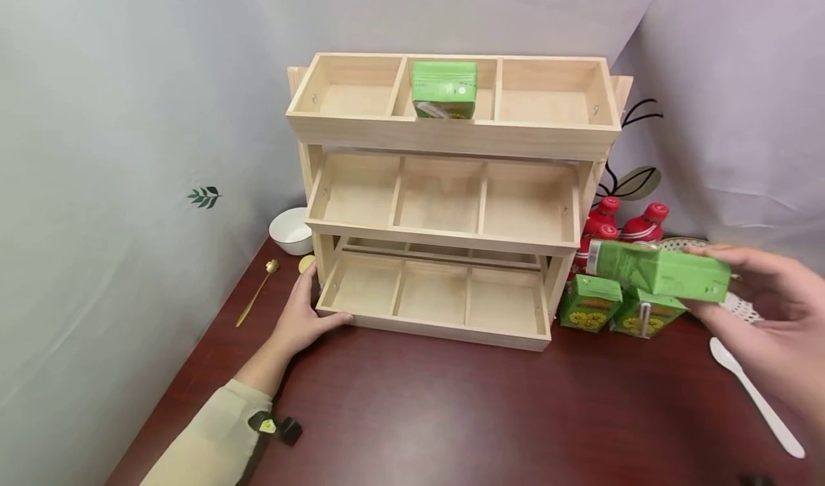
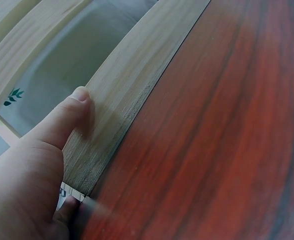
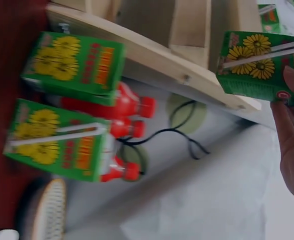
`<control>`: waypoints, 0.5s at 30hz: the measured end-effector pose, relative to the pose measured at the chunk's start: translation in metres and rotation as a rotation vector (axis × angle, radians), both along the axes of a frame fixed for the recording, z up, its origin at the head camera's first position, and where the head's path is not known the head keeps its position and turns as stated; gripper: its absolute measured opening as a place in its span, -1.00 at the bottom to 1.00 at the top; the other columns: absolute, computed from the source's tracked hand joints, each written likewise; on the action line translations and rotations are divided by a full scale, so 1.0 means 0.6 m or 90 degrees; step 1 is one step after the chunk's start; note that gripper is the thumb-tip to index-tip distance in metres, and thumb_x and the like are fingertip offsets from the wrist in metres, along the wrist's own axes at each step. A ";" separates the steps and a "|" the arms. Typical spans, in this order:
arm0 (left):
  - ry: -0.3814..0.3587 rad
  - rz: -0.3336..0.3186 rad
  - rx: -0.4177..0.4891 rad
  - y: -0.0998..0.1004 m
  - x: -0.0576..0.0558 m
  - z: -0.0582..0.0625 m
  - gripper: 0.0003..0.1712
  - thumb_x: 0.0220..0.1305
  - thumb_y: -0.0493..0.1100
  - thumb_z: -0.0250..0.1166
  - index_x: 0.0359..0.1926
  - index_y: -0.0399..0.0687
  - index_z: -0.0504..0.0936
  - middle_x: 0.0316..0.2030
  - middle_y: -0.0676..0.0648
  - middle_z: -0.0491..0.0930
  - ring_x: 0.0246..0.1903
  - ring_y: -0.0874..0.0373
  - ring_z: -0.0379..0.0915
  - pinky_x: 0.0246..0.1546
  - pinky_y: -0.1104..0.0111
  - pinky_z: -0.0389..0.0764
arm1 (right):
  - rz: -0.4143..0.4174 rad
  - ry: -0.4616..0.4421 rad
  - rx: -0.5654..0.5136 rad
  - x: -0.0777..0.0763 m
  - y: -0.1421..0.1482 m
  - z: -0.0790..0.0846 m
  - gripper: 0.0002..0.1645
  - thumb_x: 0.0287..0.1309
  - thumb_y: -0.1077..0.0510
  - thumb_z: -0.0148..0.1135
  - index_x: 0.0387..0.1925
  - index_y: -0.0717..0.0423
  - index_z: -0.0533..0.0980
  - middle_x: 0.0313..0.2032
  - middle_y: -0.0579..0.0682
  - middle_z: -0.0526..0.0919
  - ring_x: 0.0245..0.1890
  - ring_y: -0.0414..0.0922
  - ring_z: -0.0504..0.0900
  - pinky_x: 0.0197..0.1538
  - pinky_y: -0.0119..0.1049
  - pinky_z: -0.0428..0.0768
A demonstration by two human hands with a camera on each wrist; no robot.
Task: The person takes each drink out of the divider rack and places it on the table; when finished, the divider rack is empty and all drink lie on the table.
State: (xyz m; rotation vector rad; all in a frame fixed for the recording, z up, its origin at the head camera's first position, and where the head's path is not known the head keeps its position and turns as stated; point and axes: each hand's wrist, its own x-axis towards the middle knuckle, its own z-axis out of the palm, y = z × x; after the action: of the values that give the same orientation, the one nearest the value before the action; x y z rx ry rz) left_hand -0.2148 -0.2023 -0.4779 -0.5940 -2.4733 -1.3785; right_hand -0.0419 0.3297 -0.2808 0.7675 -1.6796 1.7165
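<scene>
A three-tier wooden shelf (image 1: 451, 139), each tier split into three compartments, stands on the dark red table. My left hand (image 1: 306, 321) grips its lower left corner; in the left wrist view the thumb (image 2: 77, 107) lies against the bottom tier's front board (image 2: 122, 95). To the right of the shelf, my right hand (image 1: 773, 314) holds a green juice carton (image 1: 690, 275) in the air, blurred in the head view. The right wrist view shows yellow flowers and a white straw on this carton (image 3: 259, 62). Another green carton (image 1: 445, 89) sits in the top middle compartment.
Two green cartons (image 1: 589, 303) (image 1: 647, 314) stand right of the shelf, before several red-capped bottles (image 1: 644, 222). A dotted plate (image 1: 741, 307) and white spoon (image 1: 757, 396) lie farther right. At left are a white bowl (image 1: 291, 232) and a gold spoon (image 1: 256, 294).
</scene>
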 end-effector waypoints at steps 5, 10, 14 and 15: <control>0.005 0.002 -0.006 -0.001 0.004 0.007 0.41 -0.35 0.00 0.70 0.50 0.21 0.01 0.27 -0.10 0.23 0.21 0.00 0.23 0.15 0.10 0.33 | -0.180 -0.092 0.192 0.020 0.013 -0.041 -0.33 -0.38 0.78 0.31 -0.04 0.64 0.46 -0.08 0.18 0.67 -0.15 -0.21 0.68 -0.09 -0.49 0.56; -0.001 0.001 -0.006 -0.001 0.005 0.007 0.41 -0.34 0.01 0.69 0.50 0.22 0.00 0.29 -0.08 0.22 0.23 0.03 0.22 0.16 0.20 0.33 | -0.344 -0.230 0.379 0.034 0.030 -0.078 -0.25 -0.36 0.55 0.53 0.03 0.18 0.58 -0.17 -0.30 0.68 -0.33 -0.44 0.67 -0.26 -0.65 0.52; -0.003 0.003 -0.004 0.001 0.004 0.004 0.41 -0.34 0.01 0.70 0.50 0.23 0.01 0.29 -0.06 0.21 0.23 0.06 0.23 0.16 0.28 0.33 | -0.334 -0.293 0.427 0.035 0.036 -0.109 -0.33 -0.21 0.34 0.57 0.04 0.00 0.58 -0.18 -0.34 0.68 -0.31 -0.41 0.68 -0.28 -0.62 0.53; -0.004 0.003 -0.003 0.002 0.003 0.003 0.41 -0.34 0.01 0.70 0.50 0.23 0.01 0.28 -0.06 0.21 0.23 0.06 0.23 0.16 0.29 0.33 | -0.330 -0.306 0.435 0.034 0.037 -0.117 -0.34 -0.18 0.30 0.58 0.04 -0.03 0.57 -0.18 -0.34 0.68 -0.32 -0.40 0.68 -0.29 -0.60 0.54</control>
State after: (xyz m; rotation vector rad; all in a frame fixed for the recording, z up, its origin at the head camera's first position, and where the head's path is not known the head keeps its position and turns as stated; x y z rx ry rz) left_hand -0.2128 -0.2013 -0.4759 -0.5853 -2.4818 -1.3744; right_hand -0.0217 0.3518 -0.3511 0.1354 -2.5713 0.9970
